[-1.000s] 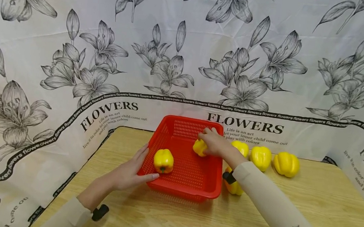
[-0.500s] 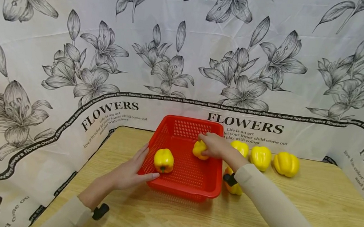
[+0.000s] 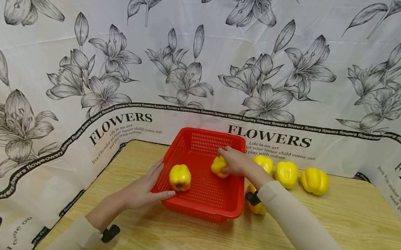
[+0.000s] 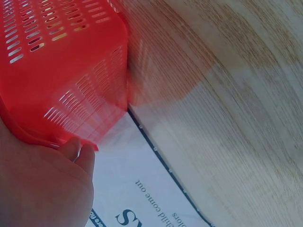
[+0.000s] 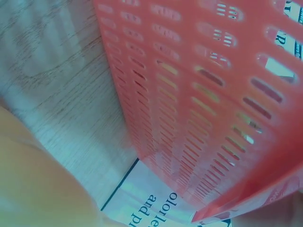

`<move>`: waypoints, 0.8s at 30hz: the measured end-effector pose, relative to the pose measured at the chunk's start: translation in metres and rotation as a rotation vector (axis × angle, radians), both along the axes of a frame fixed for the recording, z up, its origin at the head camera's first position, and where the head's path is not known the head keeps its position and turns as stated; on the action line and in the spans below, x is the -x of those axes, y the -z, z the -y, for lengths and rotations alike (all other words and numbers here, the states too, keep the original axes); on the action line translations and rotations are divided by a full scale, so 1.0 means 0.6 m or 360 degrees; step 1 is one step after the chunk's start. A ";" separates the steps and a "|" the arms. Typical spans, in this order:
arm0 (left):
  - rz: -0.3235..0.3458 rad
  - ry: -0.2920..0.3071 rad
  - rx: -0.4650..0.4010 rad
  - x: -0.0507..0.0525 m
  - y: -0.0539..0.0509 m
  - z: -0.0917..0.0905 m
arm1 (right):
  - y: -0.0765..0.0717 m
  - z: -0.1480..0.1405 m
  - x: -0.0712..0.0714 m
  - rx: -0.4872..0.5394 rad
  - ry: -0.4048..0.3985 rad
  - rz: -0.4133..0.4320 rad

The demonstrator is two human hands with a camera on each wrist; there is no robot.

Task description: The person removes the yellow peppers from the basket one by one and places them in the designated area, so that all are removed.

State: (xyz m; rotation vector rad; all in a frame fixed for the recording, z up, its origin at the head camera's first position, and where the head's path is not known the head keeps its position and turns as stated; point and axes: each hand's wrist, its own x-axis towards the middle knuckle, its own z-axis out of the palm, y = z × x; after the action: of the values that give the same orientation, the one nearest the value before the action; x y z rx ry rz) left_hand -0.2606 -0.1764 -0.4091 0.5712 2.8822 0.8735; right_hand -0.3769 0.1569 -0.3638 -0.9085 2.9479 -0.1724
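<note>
In the head view a red plastic basket (image 3: 195, 181) with slotted walls stands on the table. My left hand (image 3: 141, 189) rests against its near left corner, thumb along the front rim and fingers extended along the left side. Inside the basket, at the left, lies a yellow bell pepper (image 3: 180, 177) with its green stem facing me. My right hand (image 3: 235, 161) reaches over the right wall and grips a second yellow bell pepper (image 3: 219, 167) low in the basket; the hand covers part of it. The left wrist view shows fingertips (image 4: 85, 158) at the basket's rim.
Yellow bell peppers (image 3: 286, 174) stand in a row right of the basket. Another pepper (image 3: 258, 207) is partly behind my right wrist. A flower-printed cloth (image 3: 205, 77) hangs behind the wooden table (image 3: 181, 244). A blurred yellow shape (image 5: 38, 175) fills the right wrist view's lower left.
My right hand has lowered slightly, and its raised fingers have come down around the pepper. The left hand and the basket have stayed in place.
</note>
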 end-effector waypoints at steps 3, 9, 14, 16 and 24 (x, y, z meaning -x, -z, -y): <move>-0.0005 -0.0005 0.0005 0.001 0.000 0.001 | 0.000 0.002 0.000 -0.0031 0.0001 0.0024; -0.0010 0.0005 0.0010 0.000 0.001 0.002 | 0.003 0.005 -0.001 -0.0059 -0.0003 0.0042; -0.0010 0.0007 0.0009 -0.001 0.001 0.001 | 0.003 0.001 -0.008 0.0003 -0.0018 0.0051; -0.0010 0.0005 0.0014 -0.001 0.000 0.000 | 0.003 -0.002 -0.012 0.0032 -0.0021 0.0048; -0.0006 0.0005 -0.0019 -0.002 -0.002 0.000 | -0.003 -0.014 -0.019 0.0202 -0.0070 -0.0011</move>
State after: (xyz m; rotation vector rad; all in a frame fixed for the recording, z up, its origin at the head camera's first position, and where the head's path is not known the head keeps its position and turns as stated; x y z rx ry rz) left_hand -0.2595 -0.1765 -0.4076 0.5790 2.8804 0.8909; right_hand -0.3654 0.1653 -0.3619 -0.9893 2.9488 -0.3584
